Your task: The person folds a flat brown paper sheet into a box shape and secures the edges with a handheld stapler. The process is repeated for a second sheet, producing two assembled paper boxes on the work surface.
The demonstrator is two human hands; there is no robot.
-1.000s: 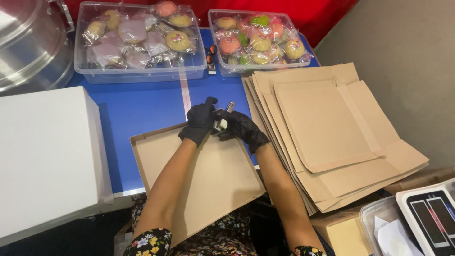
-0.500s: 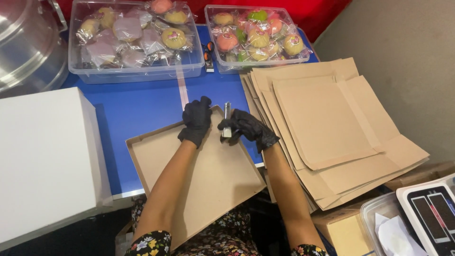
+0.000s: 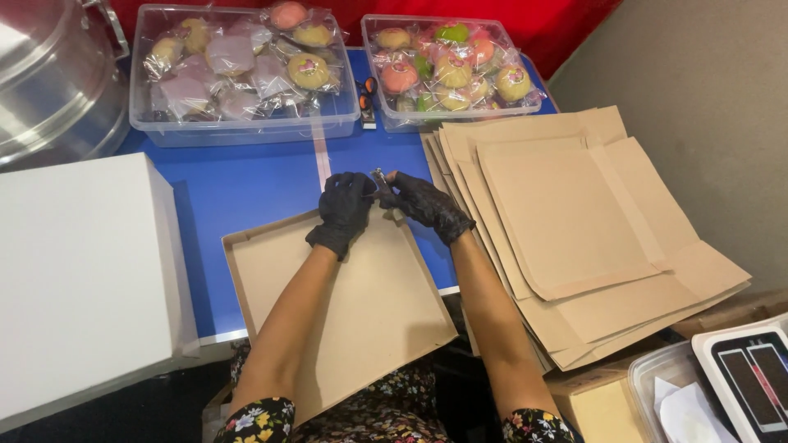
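A shallow brown cardboard tray [image 3: 361,312] lies on the blue table [image 3: 246,184] and juts over its near edge toward my lap. Both my hands wear black gloves and meet at the tray's far right corner. My left hand [image 3: 345,212] pinches the corner wall of the tray. My right hand [image 3: 425,203] is closed around a small metal tool [image 3: 381,182], possibly a stapler, pressed against that same corner. The tool's lower part is hidden by my fingers.
A stack of flat brown cardboard blanks [image 3: 574,238] lies to the right. Two clear bins of wrapped pastries [image 3: 238,66] [image 3: 447,70] stand at the back, with scissors [image 3: 366,102] between them. On the left are a white box [image 3: 82,271] and a metal pot [image 3: 49,74]. A scale [image 3: 751,377] is at the lower right.
My hands parted briefly with the tool held upright, then closed together again on the tray's far right corner. The tray turned slightly.
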